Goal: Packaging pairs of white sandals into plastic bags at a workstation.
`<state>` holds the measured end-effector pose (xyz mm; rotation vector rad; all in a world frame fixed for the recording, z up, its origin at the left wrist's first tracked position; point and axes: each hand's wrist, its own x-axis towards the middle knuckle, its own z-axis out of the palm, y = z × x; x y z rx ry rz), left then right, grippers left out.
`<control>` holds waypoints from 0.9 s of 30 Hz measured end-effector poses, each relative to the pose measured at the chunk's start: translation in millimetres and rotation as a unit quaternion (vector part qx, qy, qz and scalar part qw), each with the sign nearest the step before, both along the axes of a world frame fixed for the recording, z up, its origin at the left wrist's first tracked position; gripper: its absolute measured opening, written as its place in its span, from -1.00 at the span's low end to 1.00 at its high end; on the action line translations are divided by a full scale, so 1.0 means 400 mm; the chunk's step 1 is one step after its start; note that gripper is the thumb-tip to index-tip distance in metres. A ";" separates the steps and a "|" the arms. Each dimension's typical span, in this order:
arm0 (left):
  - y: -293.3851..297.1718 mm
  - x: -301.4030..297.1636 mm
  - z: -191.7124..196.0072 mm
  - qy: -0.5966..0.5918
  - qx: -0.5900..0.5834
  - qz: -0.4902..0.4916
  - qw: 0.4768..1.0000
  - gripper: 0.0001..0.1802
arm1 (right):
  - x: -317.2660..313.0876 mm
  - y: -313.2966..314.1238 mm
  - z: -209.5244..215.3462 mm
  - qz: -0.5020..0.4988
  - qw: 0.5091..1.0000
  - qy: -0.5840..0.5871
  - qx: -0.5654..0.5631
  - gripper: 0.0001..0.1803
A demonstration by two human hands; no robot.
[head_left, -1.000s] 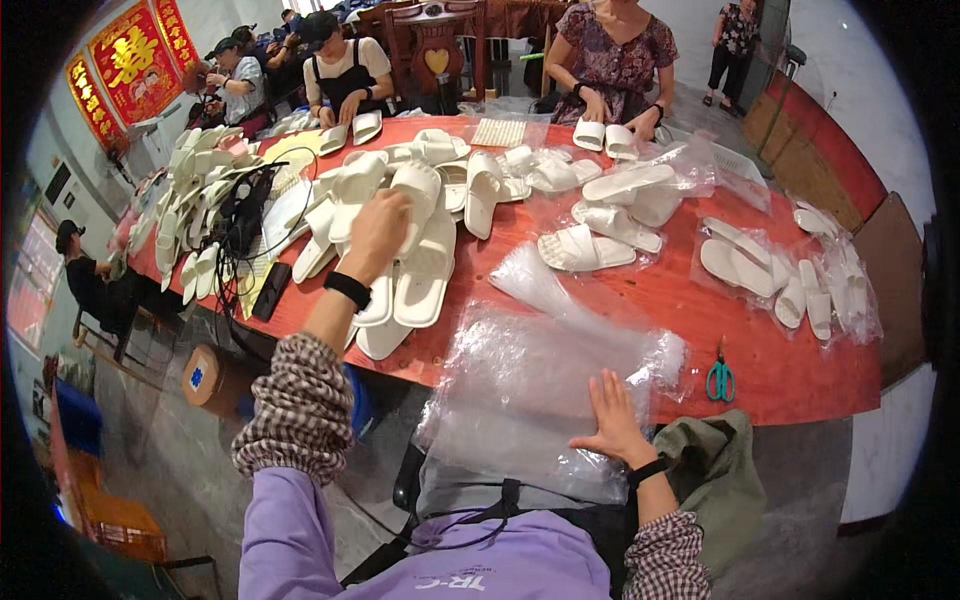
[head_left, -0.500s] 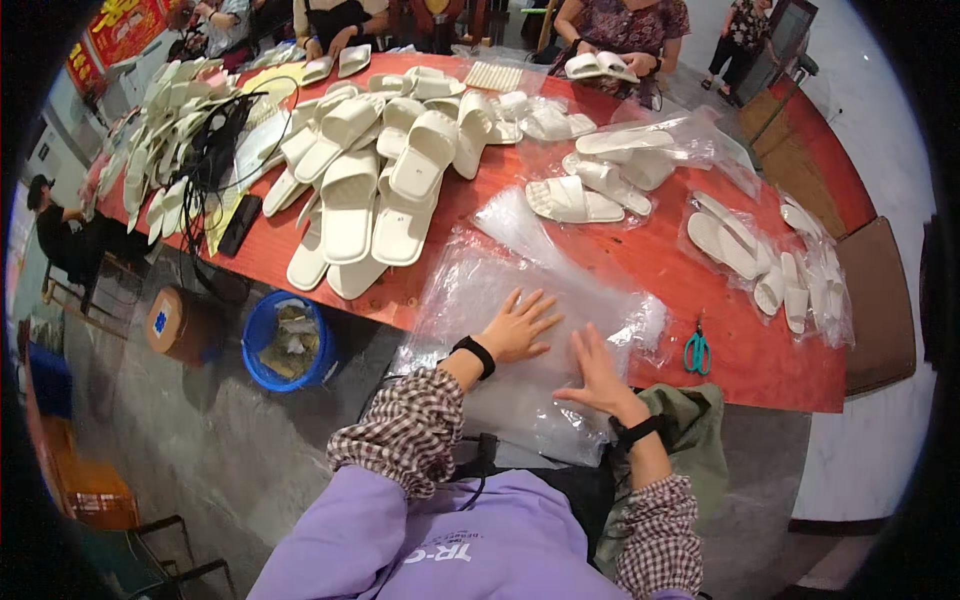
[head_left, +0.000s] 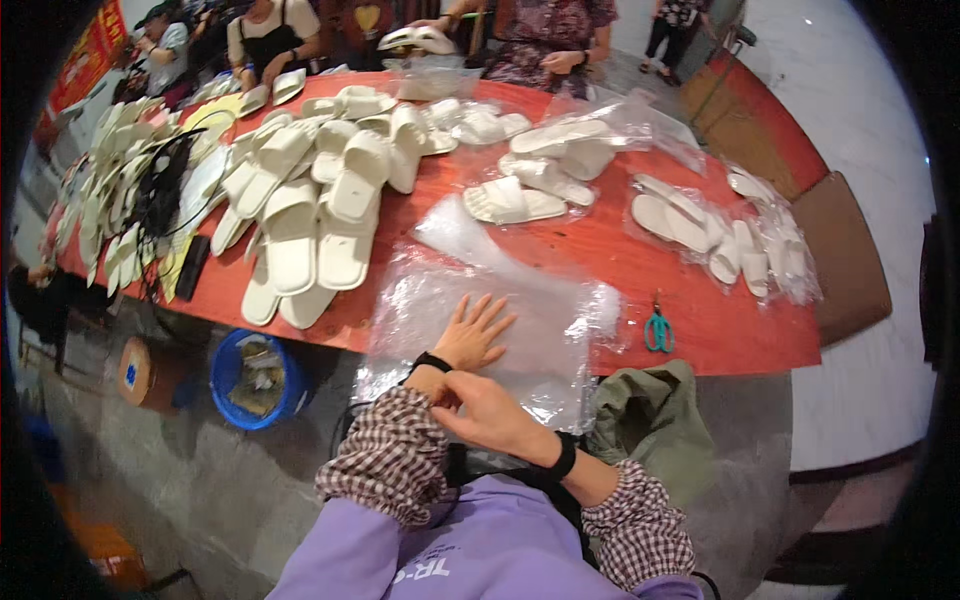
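Red and long, the counter [head_left: 620, 260] runs across a busy workroom with a grey floor, and the nearest things on it lie right at the edge in front of the person wearing the camera. Closest of all, the right hand [head_left: 495, 415] reaches across to the left wrist, its fingers curled at the cuff of the checked sleeve [head_left: 395, 455] beside a black wristband [head_left: 432, 362]; it seems to be tugging the cuff, and it holds nothing else that I can see. Just beyond, the left hand [head_left: 470, 338] lies flat with fingers spread wide on a stack of clear crinkled plastic bags [head_left: 490, 330], which overhangs the near edge; the open palm likely keeps the slippery sheets from sliding off. To the right, well apart from the hands, small teal-handled scissors [head_left: 658, 330] rest on the bare surface, and an olive green cloth [head_left: 650, 420] hangs below the edge. Down on the floor to the left stands a round blue bin [head_left: 255, 378] with scraps in it. Farther along, unwrapped cream foam slippers [head_left: 320, 215] lie in overlapping rows on the left, within an arm's stretch of the bags, while on the right more cream slippers already in clear bags [head_left: 720, 235] are laid aside, apart from the loose ones. At the far side, other people [head_left: 560, 45] sit handling slippers of their own.
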<state>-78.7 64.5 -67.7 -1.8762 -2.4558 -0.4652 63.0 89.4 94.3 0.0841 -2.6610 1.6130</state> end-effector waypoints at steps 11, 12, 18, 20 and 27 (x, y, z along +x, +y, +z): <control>0.006 -0.007 0.011 0.019 -0.019 -0.005 1.000 -0.30 | -0.010 -0.013 0.002 -0.047 0.987 0.053 0.145 -0.81; 0.004 -0.008 0.014 0.010 -0.021 -0.004 1.000 -0.30 | -0.007 -0.020 0.000 -0.042 0.978 0.066 0.193 -0.78; 0.008 -0.009 0.014 0.016 -0.023 -0.006 1.000 -0.30 | -0.003 -0.017 -0.046 -0.058 0.974 0.073 0.206 -0.83; 0.007 -0.007 0.006 0.022 -0.021 -0.005 1.000 -0.30 | 0.006 -0.006 -0.069 -0.057 0.975 0.067 0.202 -0.82; 0.002 0.005 -0.020 0.046 -0.014 0.005 0.999 -0.28 | -0.058 0.042 -0.080 -0.055 0.978 0.091 0.178 -0.85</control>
